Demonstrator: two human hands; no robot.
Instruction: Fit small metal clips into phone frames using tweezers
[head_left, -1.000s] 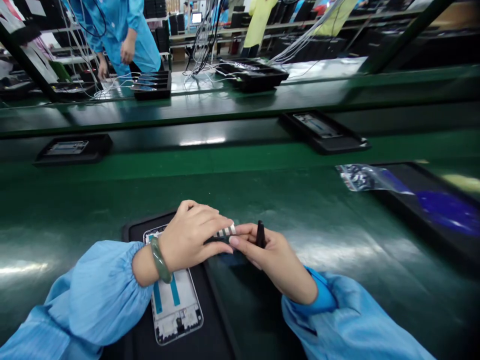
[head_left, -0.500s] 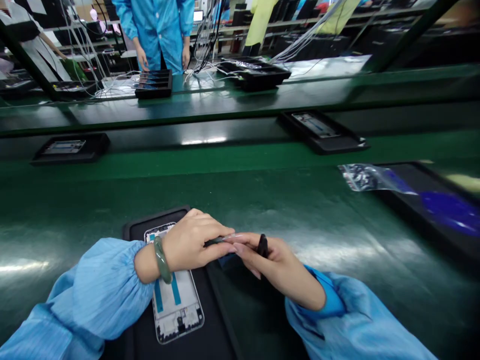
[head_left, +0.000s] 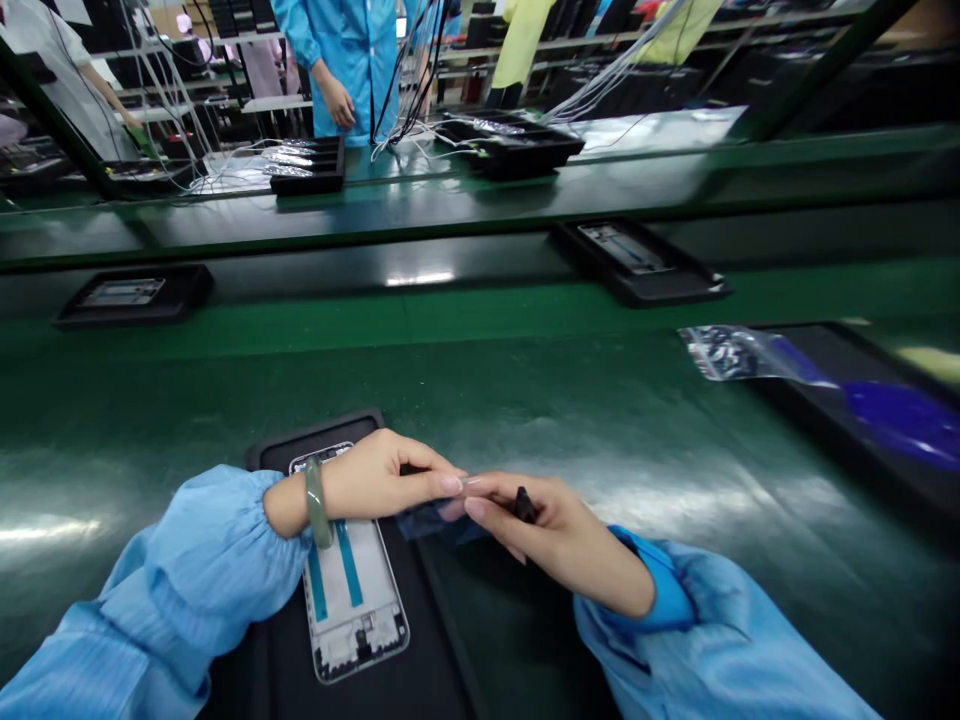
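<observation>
My left hand point(head_left: 390, 475), a green bangle at its wrist, pinches with thumb and forefinger. My right hand point(head_left: 544, 515) meets it fingertip to fingertip, and whatever lies between the tips is too small to make out. A thin see-through bluish film point(head_left: 431, 522) hangs just below the fingers; which hand holds it I cannot tell. The dark end of a slim black tool point(head_left: 523, 506) sticks up from my right hand's curled fingers. Beneath my left wrist, a silver phone frame point(head_left: 375, 570) with blue strips lies in a black tray point(head_left: 442, 650), its upper part partly covered.
Across the green bench point(head_left: 480, 400), a left tray point(head_left: 184, 295) and a right tray point(head_left: 675, 285) each hold a phone frame. At right, a clear bag point(head_left: 731, 355) and blue plastic lie over a dark tray point(head_left: 810, 355). A person in a blue coat point(head_left: 360, 60) stands beyond the cables.
The dark strip between my fingertips no longer shows, and more of the bluish film is visible below them. My left hand has dropped slightly. The person opposite has shifted to the right.
</observation>
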